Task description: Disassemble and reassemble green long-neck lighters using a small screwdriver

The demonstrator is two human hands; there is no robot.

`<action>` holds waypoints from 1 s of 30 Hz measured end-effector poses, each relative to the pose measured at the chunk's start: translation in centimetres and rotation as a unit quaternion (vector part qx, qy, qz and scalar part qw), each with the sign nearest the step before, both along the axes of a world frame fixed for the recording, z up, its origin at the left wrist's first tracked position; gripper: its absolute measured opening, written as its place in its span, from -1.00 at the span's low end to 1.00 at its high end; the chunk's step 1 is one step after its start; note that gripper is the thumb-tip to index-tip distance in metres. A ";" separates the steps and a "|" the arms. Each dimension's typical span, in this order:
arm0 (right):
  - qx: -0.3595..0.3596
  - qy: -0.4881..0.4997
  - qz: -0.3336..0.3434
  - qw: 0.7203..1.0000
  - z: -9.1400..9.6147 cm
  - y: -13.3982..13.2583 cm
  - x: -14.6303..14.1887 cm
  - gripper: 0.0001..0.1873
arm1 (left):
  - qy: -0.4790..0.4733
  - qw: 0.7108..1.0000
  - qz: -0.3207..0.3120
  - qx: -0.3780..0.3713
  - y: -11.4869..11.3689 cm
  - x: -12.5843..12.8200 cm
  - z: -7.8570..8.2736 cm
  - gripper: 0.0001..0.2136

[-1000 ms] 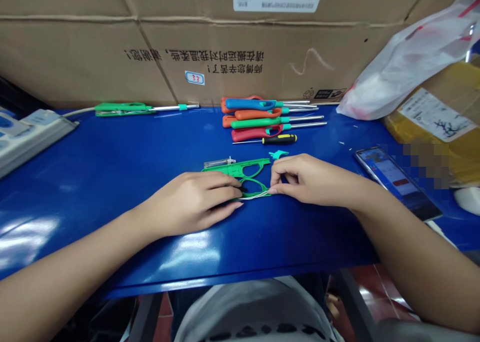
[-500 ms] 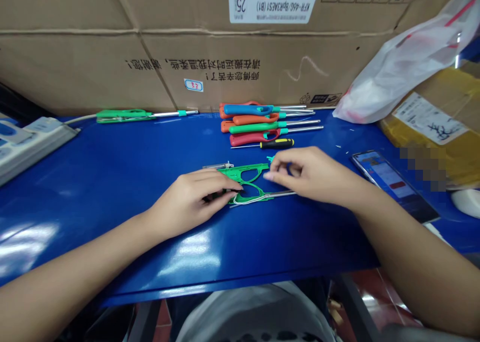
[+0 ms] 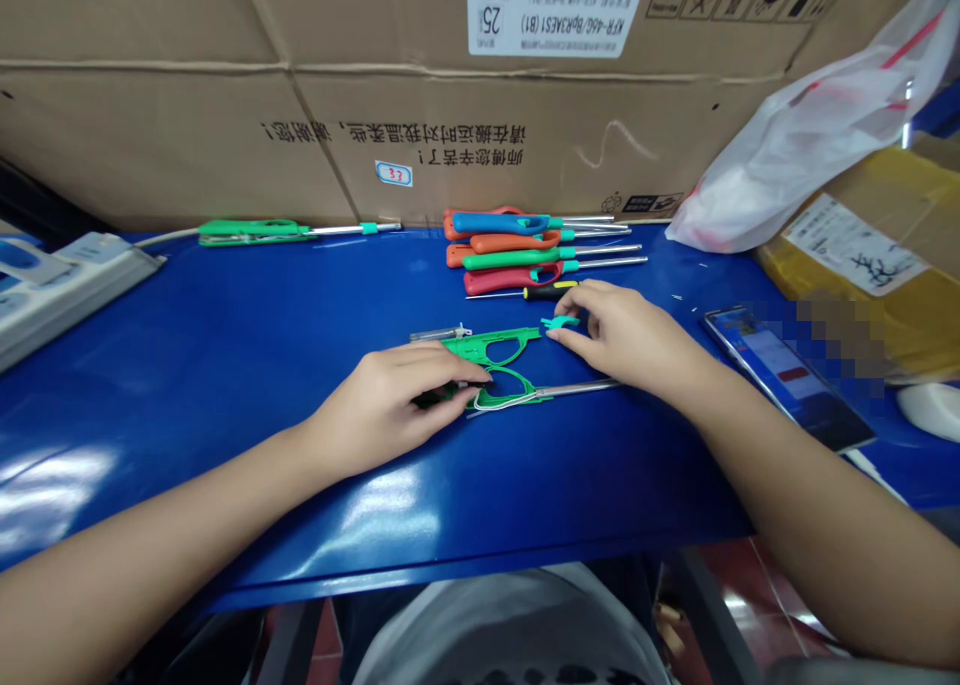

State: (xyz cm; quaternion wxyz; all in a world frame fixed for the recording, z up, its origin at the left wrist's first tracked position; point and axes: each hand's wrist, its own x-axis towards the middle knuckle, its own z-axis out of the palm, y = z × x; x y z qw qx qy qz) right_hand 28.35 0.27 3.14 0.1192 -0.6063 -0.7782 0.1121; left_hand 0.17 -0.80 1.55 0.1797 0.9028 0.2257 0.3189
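Two green casing halves of a long-nosed lighter lie open on the blue table. My left hand (image 3: 405, 390) covers the rear of the near casing half (image 3: 514, 383), thumb and forefinger pinching a small black part (image 3: 482, 384) there. A white wire and a metal tube (image 3: 581, 387) run along this half. Beyond it is the far casing half (image 3: 480, 347), partly behind my left fingers. My right hand (image 3: 611, 325) has its thumb and forefinger closed around a small teal trigger (image 3: 560, 322) near that half's front end. A slim clear tube with a metal tip (image 3: 439, 333) lies behind.
Several assembled lighters (image 3: 517, 255) are stacked at the back beside a screwdriver (image 3: 551, 292). Another green lighter (image 3: 255, 230) lies at left, near a white power strip (image 3: 75, 275). A phone (image 3: 787, 375), a plastic bag (image 3: 810, 135) and a taped parcel (image 3: 862, 265) stand right.
My right hand has moved from beside the casing halves back to the teal trigger and closed around it. My left hand keeps its pinch; the view has shifted slightly.
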 end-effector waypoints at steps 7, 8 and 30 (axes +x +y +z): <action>-0.140 0.300 -0.029 0.943 1.5 -0.5 -1.0 -0.69 | -0.031 0.999 -0.002 -0.010 0.1 0.1 -0.2 -0.85; -0.178 0.326 -0.017 0.928 1.6 -0.7 -1.2 -0.67 | -0.034 0.999 0.000 -0.011 0.1 0.1 -0.2 -0.85; -0.285 0.376 0.055 0.880 -0.2 -1.4 -3.0 -0.64 | -0.087 0.994 0.040 -0.052 -0.3 0.4 -0.4 -0.90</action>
